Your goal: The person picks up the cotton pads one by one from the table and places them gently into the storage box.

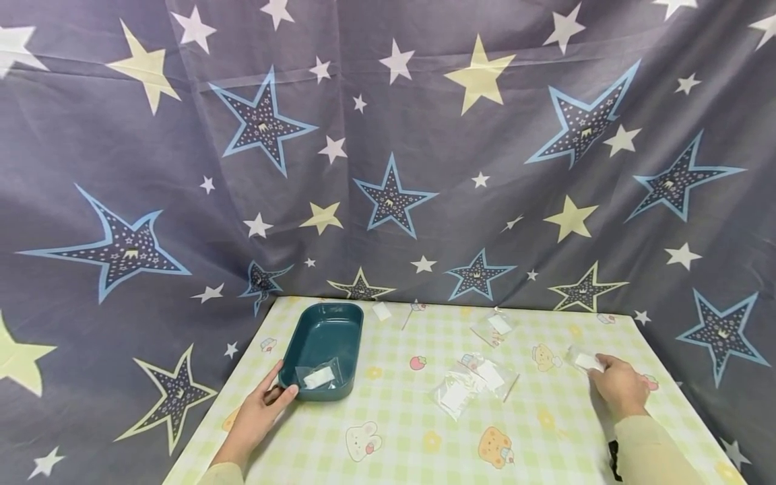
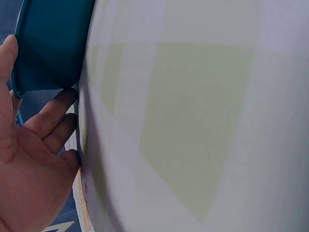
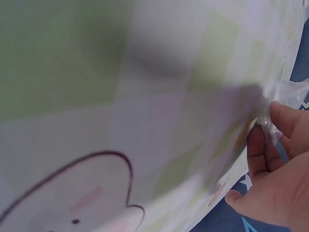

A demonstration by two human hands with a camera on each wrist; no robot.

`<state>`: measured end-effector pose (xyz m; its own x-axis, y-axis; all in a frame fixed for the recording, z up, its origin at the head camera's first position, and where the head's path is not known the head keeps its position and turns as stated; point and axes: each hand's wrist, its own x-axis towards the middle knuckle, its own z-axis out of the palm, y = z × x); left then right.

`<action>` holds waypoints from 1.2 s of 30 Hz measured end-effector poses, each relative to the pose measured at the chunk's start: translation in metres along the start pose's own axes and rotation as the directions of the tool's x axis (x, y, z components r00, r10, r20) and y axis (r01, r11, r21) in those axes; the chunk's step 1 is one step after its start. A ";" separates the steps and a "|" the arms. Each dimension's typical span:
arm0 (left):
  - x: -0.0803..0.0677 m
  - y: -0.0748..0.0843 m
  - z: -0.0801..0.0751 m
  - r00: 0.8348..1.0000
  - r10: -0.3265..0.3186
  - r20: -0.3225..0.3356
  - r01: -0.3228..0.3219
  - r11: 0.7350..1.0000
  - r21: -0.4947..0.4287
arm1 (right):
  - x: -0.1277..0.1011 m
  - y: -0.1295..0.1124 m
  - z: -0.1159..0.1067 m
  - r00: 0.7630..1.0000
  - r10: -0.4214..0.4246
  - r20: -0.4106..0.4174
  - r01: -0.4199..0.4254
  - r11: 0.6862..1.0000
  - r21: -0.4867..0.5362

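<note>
A dark teal rectangular tray (image 1: 327, 393) stands at the table's left side. Inside its near end lies a small clear plastic bag (image 1: 319, 377) with a white piece in it. My left hand (image 1: 254, 417) grips the tray's near left corner, thumb at the rim and fingers against the outer wall; the left wrist view shows the fingertips low by the tabletop. Over at the right, my right hand (image 1: 620, 386) pinches another clear bag (image 1: 585, 359) with a white piece, between thumb and fingers. Crinkled plastic (image 3: 288, 92) shows at those fingertips in the right wrist view.
Several clear bags (image 1: 453, 396) with white pieces overlap mid-table. One more bag (image 1: 500, 324) lies near the back, and a white piece (image 1: 382, 310) sits behind the tray's right side. A star-patterned curtain (image 1: 388, 256) hangs behind the checked tablecloth (image 1: 412, 431).
</note>
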<state>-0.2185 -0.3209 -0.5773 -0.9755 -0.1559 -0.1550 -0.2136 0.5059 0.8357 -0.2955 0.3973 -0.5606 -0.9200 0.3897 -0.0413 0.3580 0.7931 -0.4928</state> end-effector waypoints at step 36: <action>0.003 -0.002 0.000 1.000 -0.015 -0.015 0.015 0.999 0.035 | 0.002 -0.063 -0.027 0.959 -0.276 -0.059 0.282 0.942 0.181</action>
<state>-0.2208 -0.3226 -0.5797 -0.9715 -0.1757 -0.1593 -0.2300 0.5332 0.8141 -0.3155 0.3604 -0.5057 -0.9722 0.1822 0.1474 0.0487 0.7723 -0.6333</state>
